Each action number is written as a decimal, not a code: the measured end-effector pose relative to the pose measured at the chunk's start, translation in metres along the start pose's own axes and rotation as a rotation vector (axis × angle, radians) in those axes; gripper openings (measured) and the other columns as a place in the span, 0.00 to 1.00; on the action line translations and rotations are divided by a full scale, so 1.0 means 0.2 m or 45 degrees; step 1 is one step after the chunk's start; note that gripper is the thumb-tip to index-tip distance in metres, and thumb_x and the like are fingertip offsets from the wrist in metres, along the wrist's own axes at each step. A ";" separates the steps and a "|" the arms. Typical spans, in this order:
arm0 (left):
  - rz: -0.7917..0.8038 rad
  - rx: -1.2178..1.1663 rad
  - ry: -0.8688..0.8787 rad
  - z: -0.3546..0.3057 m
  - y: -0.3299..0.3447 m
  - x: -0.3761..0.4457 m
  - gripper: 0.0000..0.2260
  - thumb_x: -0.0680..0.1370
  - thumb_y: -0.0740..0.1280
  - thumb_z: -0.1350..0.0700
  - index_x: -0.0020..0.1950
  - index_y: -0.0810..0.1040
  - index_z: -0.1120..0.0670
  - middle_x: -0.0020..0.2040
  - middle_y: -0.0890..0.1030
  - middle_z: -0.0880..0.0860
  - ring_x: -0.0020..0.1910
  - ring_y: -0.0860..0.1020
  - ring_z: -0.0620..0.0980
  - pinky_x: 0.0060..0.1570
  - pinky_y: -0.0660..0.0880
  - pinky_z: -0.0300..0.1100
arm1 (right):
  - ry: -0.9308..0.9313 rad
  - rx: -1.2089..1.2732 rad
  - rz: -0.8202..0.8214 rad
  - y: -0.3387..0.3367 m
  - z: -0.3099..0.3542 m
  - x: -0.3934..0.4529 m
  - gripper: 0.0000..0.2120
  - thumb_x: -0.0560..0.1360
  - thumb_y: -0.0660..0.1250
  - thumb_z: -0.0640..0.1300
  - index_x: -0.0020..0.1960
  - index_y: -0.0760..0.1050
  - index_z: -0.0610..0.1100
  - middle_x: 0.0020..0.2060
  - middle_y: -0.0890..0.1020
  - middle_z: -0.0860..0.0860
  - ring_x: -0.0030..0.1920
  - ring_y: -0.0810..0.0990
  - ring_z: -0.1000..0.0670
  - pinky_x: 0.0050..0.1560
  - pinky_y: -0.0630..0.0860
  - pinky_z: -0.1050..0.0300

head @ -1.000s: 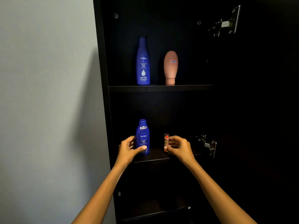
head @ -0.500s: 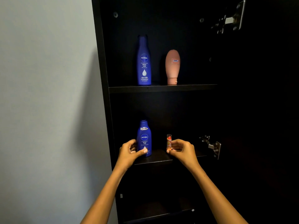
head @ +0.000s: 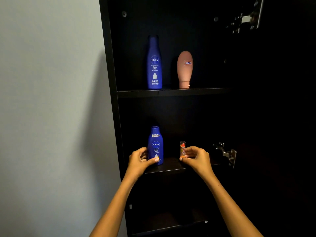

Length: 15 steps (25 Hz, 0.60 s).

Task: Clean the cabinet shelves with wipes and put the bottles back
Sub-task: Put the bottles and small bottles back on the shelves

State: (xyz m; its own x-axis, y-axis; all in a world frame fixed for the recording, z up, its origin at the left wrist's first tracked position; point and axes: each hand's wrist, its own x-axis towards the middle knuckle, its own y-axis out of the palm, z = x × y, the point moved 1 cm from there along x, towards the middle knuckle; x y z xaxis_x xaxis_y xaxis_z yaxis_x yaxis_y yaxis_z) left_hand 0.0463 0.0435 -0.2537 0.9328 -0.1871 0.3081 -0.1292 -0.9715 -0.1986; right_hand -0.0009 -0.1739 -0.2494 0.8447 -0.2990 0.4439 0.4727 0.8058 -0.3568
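Inside a dark cabinet, the middle shelf [head: 167,168] carries a short blue Nivea bottle [head: 156,144] and a small clear tube with a red top [head: 182,148]. My left hand [head: 139,162] grips the lower part of the short blue bottle, thumb across its front. My right hand [head: 196,158] pinches the small tube near its base. Both stand upright on the shelf. On the upper shelf [head: 174,92] stand a tall blue Nivea bottle [head: 154,64] and a pink bottle [head: 185,69] resting on its cap. No wipe is in view.
The cabinet's left wall [head: 111,82] borders a pale grey room wall [head: 51,100]. Metal door hinges [head: 227,153] [head: 246,17] stick out on the right side. A lower shelf [head: 167,226] shows dimly at the bottom.
Both hands stay on the short blue bottle and the small tube. Only the camera has shifted a little; the things on the shelves have not moved.
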 end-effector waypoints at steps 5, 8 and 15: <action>0.027 0.020 0.016 -0.01 0.04 0.00 0.26 0.68 0.74 0.59 0.64 0.72 0.58 0.61 0.77 0.56 0.61 0.75 0.52 0.56 0.76 0.43 | 0.018 -0.007 -0.020 0.00 0.00 -0.01 0.13 0.63 0.77 0.35 0.45 0.80 0.43 0.35 0.80 0.57 0.37 0.79 0.62 0.35 0.73 0.77; 0.011 0.047 0.021 -0.02 0.05 0.00 0.26 0.68 0.74 0.58 0.64 0.72 0.57 0.61 0.77 0.55 0.61 0.75 0.52 0.56 0.75 0.42 | 0.022 -0.008 -0.038 0.01 0.00 -0.01 0.13 0.63 0.77 0.35 0.45 0.79 0.43 0.35 0.80 0.57 0.36 0.79 0.62 0.35 0.73 0.77; 0.004 0.085 0.038 -0.02 0.06 0.00 0.25 0.68 0.74 0.57 0.63 0.72 0.57 0.61 0.77 0.55 0.61 0.75 0.51 0.54 0.75 0.40 | 0.037 -0.024 -0.071 0.02 0.00 0.00 0.13 0.63 0.77 0.35 0.45 0.80 0.42 0.35 0.80 0.56 0.36 0.80 0.61 0.34 0.72 0.77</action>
State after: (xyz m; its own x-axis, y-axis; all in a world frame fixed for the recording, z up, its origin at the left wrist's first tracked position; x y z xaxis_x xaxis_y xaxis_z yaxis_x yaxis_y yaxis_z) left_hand 0.0430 0.0308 -0.2524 0.9219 -0.1955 0.3344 -0.1086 -0.9592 -0.2612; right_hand -0.0001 -0.1711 -0.2509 0.8238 -0.3578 0.4398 0.5234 0.7780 -0.3476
